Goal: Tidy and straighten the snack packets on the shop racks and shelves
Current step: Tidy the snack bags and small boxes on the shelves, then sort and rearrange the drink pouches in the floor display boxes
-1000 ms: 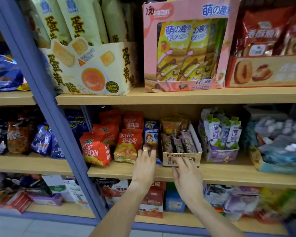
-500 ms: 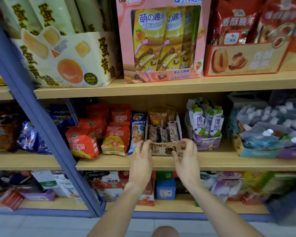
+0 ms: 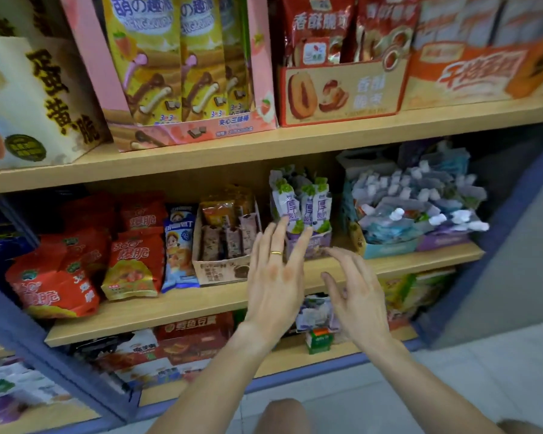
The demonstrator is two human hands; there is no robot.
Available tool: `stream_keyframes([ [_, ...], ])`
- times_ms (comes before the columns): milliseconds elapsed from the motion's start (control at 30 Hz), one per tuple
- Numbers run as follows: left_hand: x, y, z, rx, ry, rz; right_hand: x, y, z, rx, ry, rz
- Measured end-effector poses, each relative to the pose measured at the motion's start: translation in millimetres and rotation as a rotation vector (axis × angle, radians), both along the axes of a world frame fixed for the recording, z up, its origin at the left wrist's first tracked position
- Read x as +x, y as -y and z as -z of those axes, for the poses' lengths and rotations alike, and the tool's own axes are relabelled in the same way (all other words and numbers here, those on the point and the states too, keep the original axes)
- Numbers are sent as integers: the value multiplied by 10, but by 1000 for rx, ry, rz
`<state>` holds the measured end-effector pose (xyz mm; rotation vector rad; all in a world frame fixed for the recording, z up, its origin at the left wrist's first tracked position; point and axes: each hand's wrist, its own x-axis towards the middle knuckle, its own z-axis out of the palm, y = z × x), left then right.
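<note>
On the middle shelf a purple display box holds upright white-and-purple pouches with green tops. My left hand, with a gold ring, is spread open in front of that box, fingertips at the pouches' lower edge. My right hand hovers open just right of it, fingers curled loosely, holding nothing. Left of the hands stands a brown cardboard box of snack bars. A blue cartoon packet and red snack packets stand further left.
Right of the purple box is a pile of blue and purple spouted pouches in low trays. The upper shelf carries a pink biscuit-stick box, a red date-snack box and a cream box. A blue rack post slants at left.
Both hands have left the brown snack-bar box and moved right, spreading open in front of the purple pouch box. The view has shifted right and closer.
</note>
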<state>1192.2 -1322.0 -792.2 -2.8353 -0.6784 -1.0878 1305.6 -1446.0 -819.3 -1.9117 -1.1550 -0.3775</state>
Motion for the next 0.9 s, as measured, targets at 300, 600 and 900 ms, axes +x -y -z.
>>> stream_keyframes([
  [300, 876, 746, 52, -88, -38, 218, 879, 1015, -162, 62, 12, 358],
  [600, 1503, 1028, 188, -543, 8, 95, 1567, 1511, -45, 78, -155, 432],
  [900, 2106, 1060, 40, -872, 74, -115, 2019, 1320, -191, 120, -211, 241],
])
